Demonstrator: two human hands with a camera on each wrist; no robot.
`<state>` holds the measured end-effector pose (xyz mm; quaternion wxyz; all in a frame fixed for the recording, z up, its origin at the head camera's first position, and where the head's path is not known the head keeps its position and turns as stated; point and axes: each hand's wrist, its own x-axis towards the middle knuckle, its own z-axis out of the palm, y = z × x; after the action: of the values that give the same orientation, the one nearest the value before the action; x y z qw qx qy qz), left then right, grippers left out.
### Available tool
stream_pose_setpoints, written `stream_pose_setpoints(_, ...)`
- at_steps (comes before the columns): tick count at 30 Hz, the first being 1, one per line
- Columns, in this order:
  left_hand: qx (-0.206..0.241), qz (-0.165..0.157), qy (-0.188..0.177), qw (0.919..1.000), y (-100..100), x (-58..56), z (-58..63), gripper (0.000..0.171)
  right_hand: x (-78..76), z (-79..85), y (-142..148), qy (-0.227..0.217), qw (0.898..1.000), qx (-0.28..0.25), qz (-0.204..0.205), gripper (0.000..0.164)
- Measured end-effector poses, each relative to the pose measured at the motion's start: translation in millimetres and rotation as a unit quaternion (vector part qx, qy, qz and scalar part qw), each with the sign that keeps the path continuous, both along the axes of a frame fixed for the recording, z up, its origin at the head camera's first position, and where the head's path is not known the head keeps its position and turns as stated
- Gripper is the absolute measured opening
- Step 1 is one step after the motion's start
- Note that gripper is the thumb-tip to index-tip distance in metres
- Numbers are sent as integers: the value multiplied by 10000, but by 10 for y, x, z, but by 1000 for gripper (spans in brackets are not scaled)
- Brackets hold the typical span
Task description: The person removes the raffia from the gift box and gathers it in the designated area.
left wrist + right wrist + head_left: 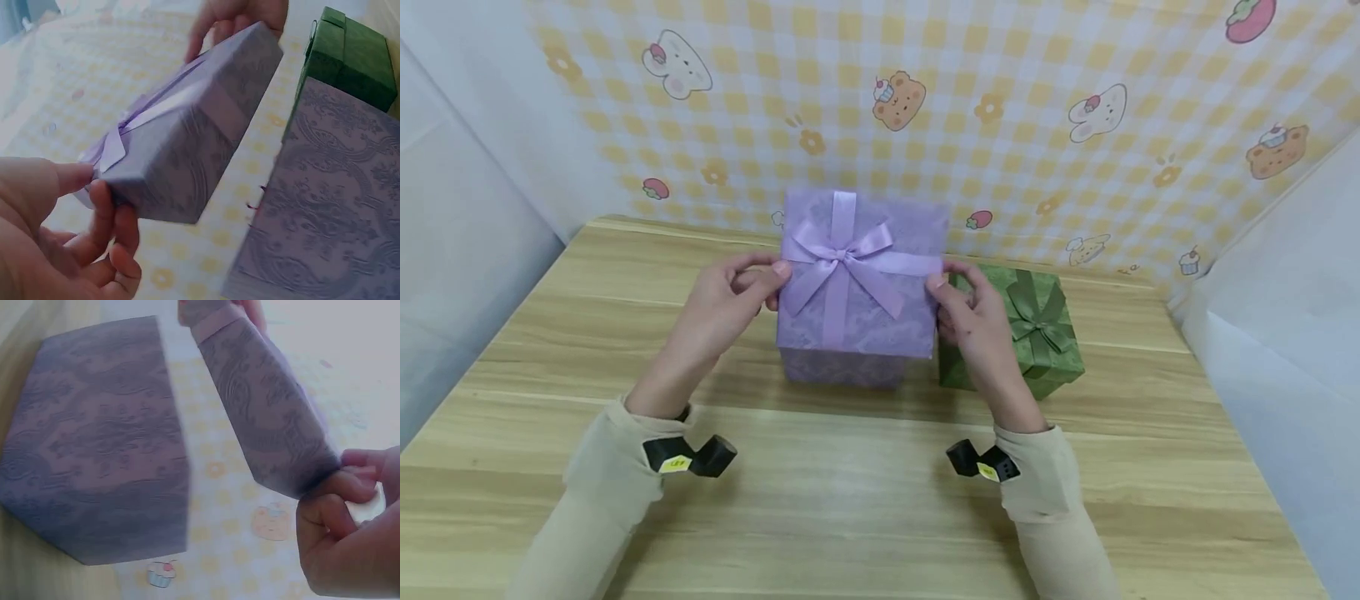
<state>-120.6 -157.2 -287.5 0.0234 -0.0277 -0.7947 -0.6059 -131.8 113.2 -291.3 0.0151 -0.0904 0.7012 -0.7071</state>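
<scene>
Both hands hold a purple gift box lid (880,321) with a lilac ribbon bow (842,254) on top. My left hand (718,308) pinches its left edge between thumb and fingers; my right hand (973,321) pinches the right edge. The wrist views show the lid raised apart from the purple box base (331,194), with a gap between them. That base (100,444) stands upright on the table, mostly hidden under the lid in the head view. What lies inside the base cannot be seen.
A green gift box (1052,367) with a dark green bow stands just right of the purple one, partly behind my right hand. The wooden table (850,492) ends at a yellow checked cloth (985,158) at the back. White sheets (475,167) hang at the sides.
</scene>
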Motion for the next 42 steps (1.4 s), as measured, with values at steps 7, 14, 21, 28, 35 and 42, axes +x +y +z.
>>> stream_pose_setpoints(7, 1507, -272, 1642, 9745, 135, 278, 206, 42, 82, 99, 53, 1499, 9804, -858, 948, 58)
stream_pose_setpoints(14, 1740, -887, 1389, 9708, 227, 301, 163, 49, 154, 12, -143, 1730, 9746, -890, 1108, 54)
stream_pose_setpoints(21, 1923, -1339, 1274, 9638, 222, 301, 131, 54, 201, -32, -264, 1526, 9750, -1252, 1023, 51)
stream_pose_setpoints(28, 1831, -1486, 947, 9672, 118, 371, 54, 58, 255, -104, -396, 1311, 9749, -1542, 926, 49)
stream_pose_setpoints(35, 1936, -1420, 1004, 9656, -91, 488, -96, 55, 276, -198, -601, 806, 9829, -1354, 954, 48)
stream_pose_setpoints(42, 2066, -1218, 1161, 9638, -399, 593, -155, 53, 298, -190, -873, 942, 9922, -262, 768, 51)
